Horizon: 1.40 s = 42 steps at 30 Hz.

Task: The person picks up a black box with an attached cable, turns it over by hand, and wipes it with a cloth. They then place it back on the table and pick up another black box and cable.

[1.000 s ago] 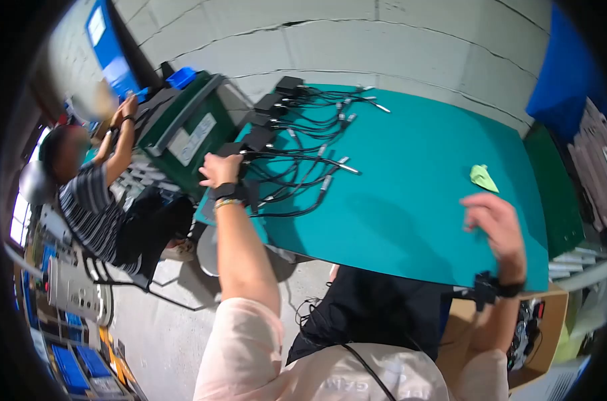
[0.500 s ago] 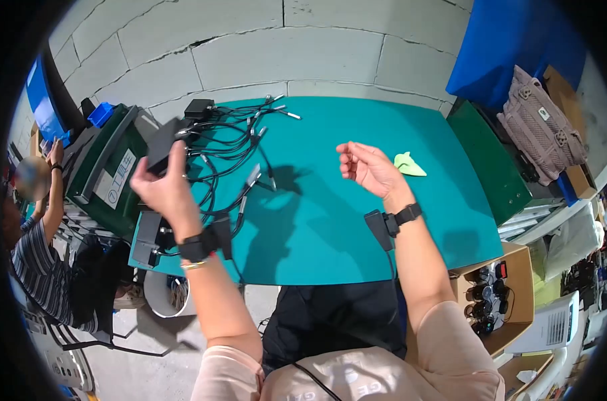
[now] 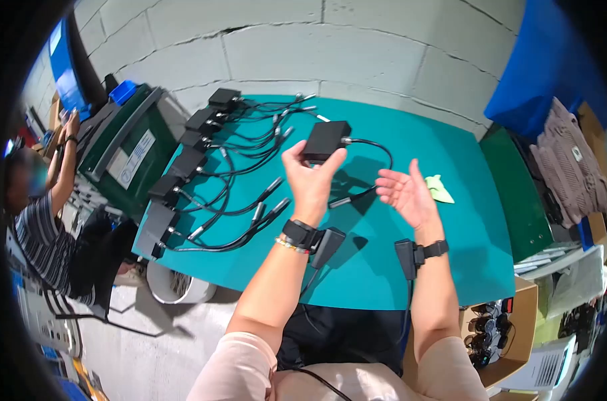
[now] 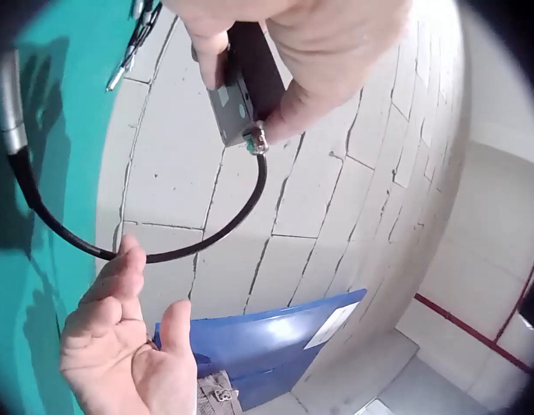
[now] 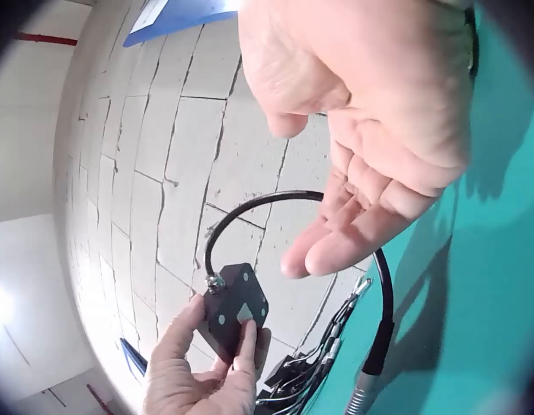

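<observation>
My left hand [image 3: 310,187] grips a black box [image 3: 327,140] by its sides, held up over the teal table. A black cable [image 4: 198,249] leaves the box's metal connector, curves round and ends in a silver plug [image 4: 11,102] that hangs free. Palm up and fingers extended, my right hand [image 3: 410,200] is beside the cable; in the right wrist view its fingers [image 5: 336,246] overlap the cable, and whether they touch it I cannot tell. Several similar black boxes [image 3: 188,162] with cables lie in a row along the table's left side.
A light green cloth [image 3: 440,190] lies right of my right hand on the teal table [image 3: 384,274]. Left of the table are a green bin [image 3: 119,157], a white bucket [image 3: 200,291] and a seated person [image 3: 33,220]. A cardboard box [image 3: 525,321] of dark items stands at the lower right.
My left hand has carried the box from the row at the left to the middle, its cable now in plain view. My right hand's fingers have straightened from a curl.
</observation>
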Tool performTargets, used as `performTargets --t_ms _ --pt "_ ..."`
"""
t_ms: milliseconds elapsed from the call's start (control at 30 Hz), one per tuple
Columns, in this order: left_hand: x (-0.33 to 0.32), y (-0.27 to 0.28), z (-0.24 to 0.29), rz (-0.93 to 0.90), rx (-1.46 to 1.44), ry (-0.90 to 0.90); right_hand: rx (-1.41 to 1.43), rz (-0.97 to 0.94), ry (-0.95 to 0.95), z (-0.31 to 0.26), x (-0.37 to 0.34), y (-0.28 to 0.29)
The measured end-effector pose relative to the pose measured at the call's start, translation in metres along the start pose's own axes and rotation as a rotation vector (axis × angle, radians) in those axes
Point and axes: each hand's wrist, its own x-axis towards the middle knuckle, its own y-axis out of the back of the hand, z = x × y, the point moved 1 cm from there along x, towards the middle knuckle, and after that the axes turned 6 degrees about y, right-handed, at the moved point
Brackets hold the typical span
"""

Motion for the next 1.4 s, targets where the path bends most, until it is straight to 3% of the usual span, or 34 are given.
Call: performTargets --t_ms 133,200,367,600,700,767,867,1000,1100,1167,1233,1367,1400 --pt "-0.007 0.007 0.006 -0.074 -0.042 0.081 -0.01 0.028 0.113 0.0 -0.003 -0.017" --pt "-0.004 0.009 0.001 -0.111 -0.04 0.113 -0.032 0.097 0.278 -0.003 -0.004 -0.022" --pt "-0.006 0.006 0.004 -0.354 -0.165 0.141 0.123 0.121 0.33 -0.005 -0.005 -0.007" --pt "-0.008 0.006 0.0 -0.324 0.051 0.121 0.103 0.195 0.49 -0.009 -0.011 -0.009" --pt "-0.007 0.008 0.0 -0.44 -0.03 0.267 0.126 0.178 0.543 -0.011 -0.013 -0.011" --pt "-0.007 0.009 0.001 -0.527 -0.054 0.45 0.236 0.048 0.562 -0.012 -0.015 -0.012" --pt "-0.006 0.011 -0.008 -0.569 -0.036 0.518 0.271 -0.05 0.54 -0.01 -0.012 0.0" --pt "-0.007 0.014 -0.012 -0.549 -0.078 0.498 0.117 0.038 0.565 -0.008 -0.013 -0.005" --pt "-0.002 0.018 -0.012 -0.56 -0.198 0.557 0.067 -0.023 0.511 -0.007 -0.012 -0.005" --pt "0.001 0.021 -0.012 -0.578 -0.44 0.672 -0.014 -0.194 0.383 -0.006 -0.014 -0.005" --pt "0.004 0.023 -0.012 -0.637 -0.489 0.631 -0.066 -0.215 0.339 -0.005 -0.016 -0.007" --pt "0.003 0.018 -0.014 -0.606 -0.365 0.533 -0.148 -0.065 0.237 -0.007 -0.017 -0.01" --pt "0.003 0.016 -0.014 -0.517 -0.289 0.466 -0.241 0.032 0.187 -0.009 -0.015 -0.007"
